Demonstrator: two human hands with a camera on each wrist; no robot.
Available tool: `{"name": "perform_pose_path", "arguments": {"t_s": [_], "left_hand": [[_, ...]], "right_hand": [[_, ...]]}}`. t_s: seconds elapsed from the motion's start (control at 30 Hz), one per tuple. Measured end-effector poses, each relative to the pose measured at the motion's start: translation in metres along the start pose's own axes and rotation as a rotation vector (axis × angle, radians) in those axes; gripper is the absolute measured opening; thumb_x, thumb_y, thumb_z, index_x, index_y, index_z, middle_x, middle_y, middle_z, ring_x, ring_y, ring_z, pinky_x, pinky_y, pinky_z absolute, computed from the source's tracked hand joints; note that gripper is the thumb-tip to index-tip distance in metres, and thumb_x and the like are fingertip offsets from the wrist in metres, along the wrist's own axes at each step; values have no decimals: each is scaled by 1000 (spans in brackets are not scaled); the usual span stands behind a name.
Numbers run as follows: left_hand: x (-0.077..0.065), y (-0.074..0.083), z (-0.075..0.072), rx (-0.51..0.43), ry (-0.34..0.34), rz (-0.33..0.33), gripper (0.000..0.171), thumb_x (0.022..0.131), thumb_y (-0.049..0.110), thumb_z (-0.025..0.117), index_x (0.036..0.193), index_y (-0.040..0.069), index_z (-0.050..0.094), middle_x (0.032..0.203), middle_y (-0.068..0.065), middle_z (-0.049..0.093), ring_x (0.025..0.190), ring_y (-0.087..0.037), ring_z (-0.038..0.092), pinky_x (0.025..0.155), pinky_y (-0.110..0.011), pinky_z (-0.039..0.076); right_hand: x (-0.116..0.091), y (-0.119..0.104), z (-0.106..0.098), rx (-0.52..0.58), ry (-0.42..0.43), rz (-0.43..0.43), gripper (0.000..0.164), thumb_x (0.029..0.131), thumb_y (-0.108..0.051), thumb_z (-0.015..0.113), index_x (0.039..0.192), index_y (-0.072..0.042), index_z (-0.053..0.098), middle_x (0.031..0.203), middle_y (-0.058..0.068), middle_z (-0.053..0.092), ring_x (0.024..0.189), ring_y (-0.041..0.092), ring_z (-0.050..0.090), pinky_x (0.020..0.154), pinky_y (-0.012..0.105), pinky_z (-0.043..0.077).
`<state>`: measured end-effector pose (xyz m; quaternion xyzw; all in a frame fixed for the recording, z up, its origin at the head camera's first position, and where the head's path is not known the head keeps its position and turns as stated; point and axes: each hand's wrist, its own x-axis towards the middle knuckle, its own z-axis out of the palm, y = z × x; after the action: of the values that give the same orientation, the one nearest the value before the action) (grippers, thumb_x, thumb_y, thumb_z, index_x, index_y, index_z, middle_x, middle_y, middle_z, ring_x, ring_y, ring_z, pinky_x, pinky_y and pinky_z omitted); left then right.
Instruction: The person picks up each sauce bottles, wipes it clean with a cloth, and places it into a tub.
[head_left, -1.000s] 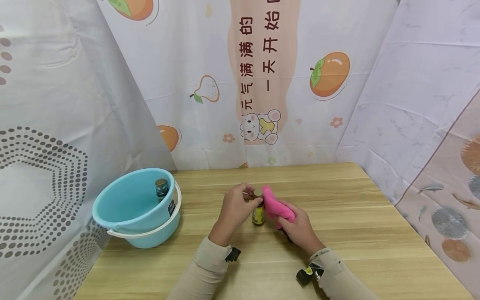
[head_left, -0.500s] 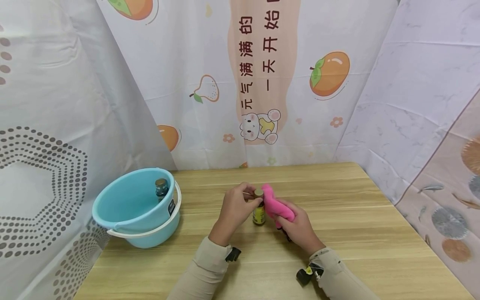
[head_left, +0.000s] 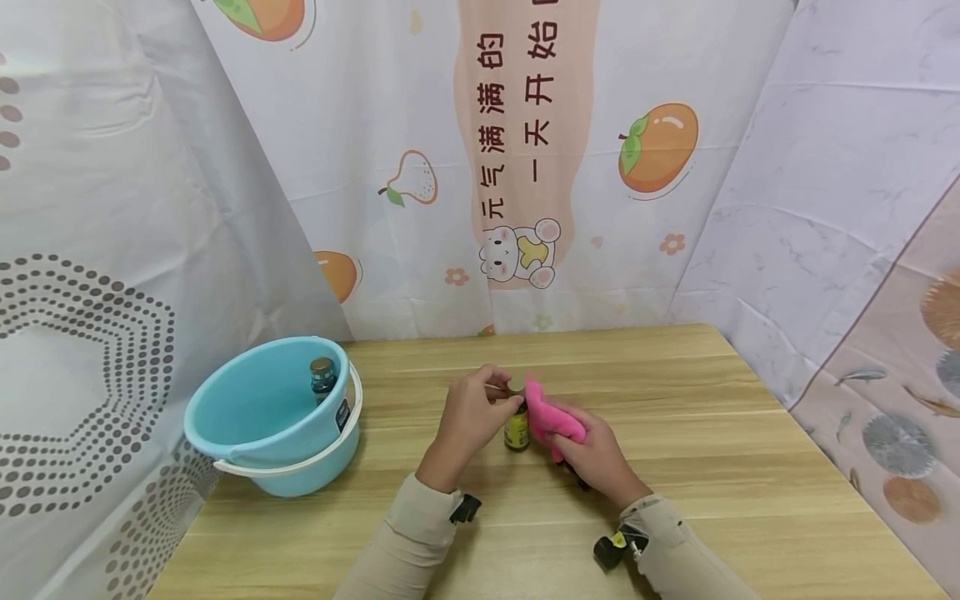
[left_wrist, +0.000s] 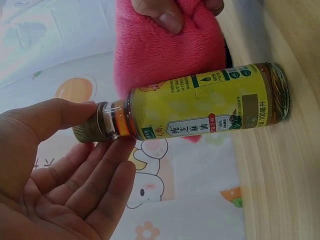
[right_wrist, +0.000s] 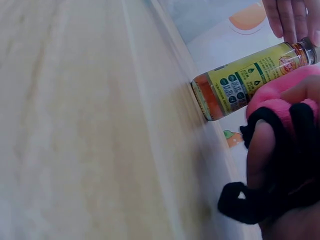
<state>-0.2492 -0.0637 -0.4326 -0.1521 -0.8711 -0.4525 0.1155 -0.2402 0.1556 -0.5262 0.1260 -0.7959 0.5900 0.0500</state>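
A small sesame oil bottle [head_left: 517, 431] with a yellow label stands on the table in the head view. My left hand [head_left: 471, 421] pinches it by the neck and brown cap [left_wrist: 89, 129], thumb on one side and fingers on the other. From the right, my right hand [head_left: 597, 457] grips a bunched pink cloth [head_left: 557, 422], which lies against the bottle's side. In the right wrist view a black strap [right_wrist: 275, 150] wraps that hand's fingers, and the bottle's base meets the wood. The cloth hides part of the bottle's right side.
A light blue bucket [head_left: 258, 450] with a white handle stands on the table [head_left: 675, 400] at the left. Inside it is a dark bottle [head_left: 322, 379] with a brown cap. A printed curtain [head_left: 420, 250] hangs behind the table's back edge.
The pink cloth rose slightly, then dropped a little along the bottle with my right hand. The bottle shifted slightly right and back; my left hand kept its place at the neck.
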Motion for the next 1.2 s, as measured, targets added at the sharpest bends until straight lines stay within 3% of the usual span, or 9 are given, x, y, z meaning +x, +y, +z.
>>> {"name": "perform_pose_path", "arguments": {"t_s": [0.23,0.4,0.63,0.77,0.9,1.03,1.2], "left_hand": [[1,-1,0,9,-6,-5,32,88,24,84,114,11,72,106,-1,74,96,-15,75,82,-36,62],[1,-1,1,38,17,-32,38,85,32,87,111,10,71,102,-2,72,90,-12,72,76,-34,60],[0,-1,1,62,26,-43,27,86,30,87,101,16,70,94,3,72,83,-10,71,74,-32,60],[0,-1,1,57,20,-44,27,87,29,86,104,16,71,98,1,74,85,-11,73,76,-33,61],[1,-2,1,27,5,-40,26,89,27,85,107,15,71,100,0,75,88,-11,74,77,-32,61],[2,-3,1,-1,-11,-19,26,90,23,83,109,13,70,101,-1,76,90,-11,74,79,-29,61],[3,-4,1,5,-18,-1,24,91,22,81,110,13,71,104,0,77,94,-11,75,81,-31,61]], "right_hand": [[0,4,0,-25,-35,104,41,95,-9,72,132,-24,68,71,6,67,57,19,62,49,32,53],[1,5,1,-35,-30,97,41,93,-7,72,131,-22,69,74,5,68,60,18,63,51,30,53],[-1,2,2,-21,-13,86,43,93,-8,72,133,-23,68,77,6,68,61,19,64,52,32,55],[-2,1,2,-4,20,45,48,93,-6,72,136,-26,67,80,8,69,60,20,64,52,33,55],[-2,0,1,25,63,-43,50,92,-1,71,134,-28,68,97,9,73,67,19,66,57,32,57],[-2,0,0,73,86,-125,49,93,0,73,136,-22,67,111,13,72,72,17,69,61,32,60],[-1,-2,0,105,84,-166,47,94,-3,74,139,-16,65,108,17,71,71,18,70,61,34,61]]}}
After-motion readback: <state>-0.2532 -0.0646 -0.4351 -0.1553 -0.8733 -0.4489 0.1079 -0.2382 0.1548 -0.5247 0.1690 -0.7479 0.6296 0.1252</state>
